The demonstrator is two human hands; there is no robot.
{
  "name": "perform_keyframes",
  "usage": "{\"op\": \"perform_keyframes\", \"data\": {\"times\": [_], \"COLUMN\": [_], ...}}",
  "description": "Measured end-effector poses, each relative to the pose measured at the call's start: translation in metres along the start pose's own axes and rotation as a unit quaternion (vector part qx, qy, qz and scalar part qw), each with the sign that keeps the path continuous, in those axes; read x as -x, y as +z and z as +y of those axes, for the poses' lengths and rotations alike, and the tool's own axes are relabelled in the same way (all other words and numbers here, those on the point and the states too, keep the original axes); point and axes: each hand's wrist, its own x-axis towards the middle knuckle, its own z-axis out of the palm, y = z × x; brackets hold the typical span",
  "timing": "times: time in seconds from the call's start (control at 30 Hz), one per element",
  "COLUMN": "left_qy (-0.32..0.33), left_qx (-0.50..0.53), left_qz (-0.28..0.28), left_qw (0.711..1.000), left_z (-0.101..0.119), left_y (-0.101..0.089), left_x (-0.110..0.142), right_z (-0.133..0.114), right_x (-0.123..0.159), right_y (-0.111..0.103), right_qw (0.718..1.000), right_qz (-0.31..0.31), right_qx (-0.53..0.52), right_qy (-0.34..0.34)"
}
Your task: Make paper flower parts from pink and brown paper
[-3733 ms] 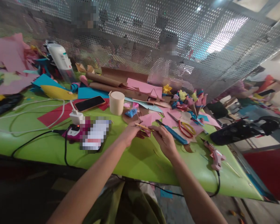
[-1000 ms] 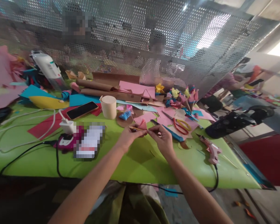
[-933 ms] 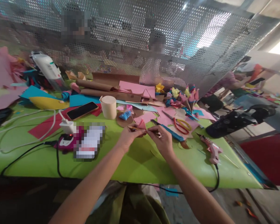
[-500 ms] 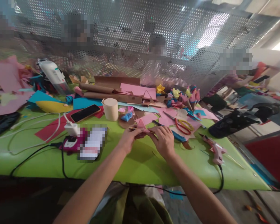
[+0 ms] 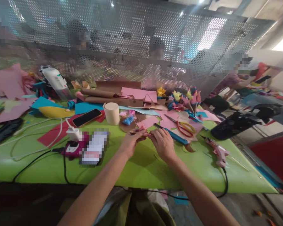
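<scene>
Pinching folded pink paper [image 5: 142, 127] between fingertips of left hand [image 5: 129, 143] and right hand [image 5: 163, 145], pointing tip away, long axis unclear, with black bottle [image 5: 233, 126] at right, contents hidden.

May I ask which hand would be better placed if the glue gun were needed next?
Probably the right hand: it is nearer the glue gun, with the left hand farther across, pinching pink paper.

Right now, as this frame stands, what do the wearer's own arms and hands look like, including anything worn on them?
The left hand and right hand are ungloved, and no sleeve, watch or bracelet shows along either forearm. Fingers are too small to rule out a ring. Olive-green clothing shows at the lap.
</scene>
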Motion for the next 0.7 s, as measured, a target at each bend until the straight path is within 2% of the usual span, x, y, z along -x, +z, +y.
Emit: {"op": "perform_keyframes", "data": {"times": [0.33,0.57,0.7], "left_qy": [0.024,0.075,0.079], "left_qx": [-0.070,-0.180,-0.166], "left_qz": [0.006,-0.004,0.010], "left_qw": [0.997,0.981,0.983], "left_z": [0.002,0.005,0.002], "left_y": [-0.002,-0.002,-0.001], "left_x": [0.000,0.001,-0.001], "right_z": [0.009,0.015,0.015], "right_x": [-0.004,-0.004,-0.004], "right_y": [0.003,0.004,0.003], "right_qw": [0.979,0.938,0.933], "right_qz": [-0.034,-0.090,-0.099], "right_qx": [-0.187,-0.309,-0.320], "right_qy": [0.071,0.132,0.129]}}
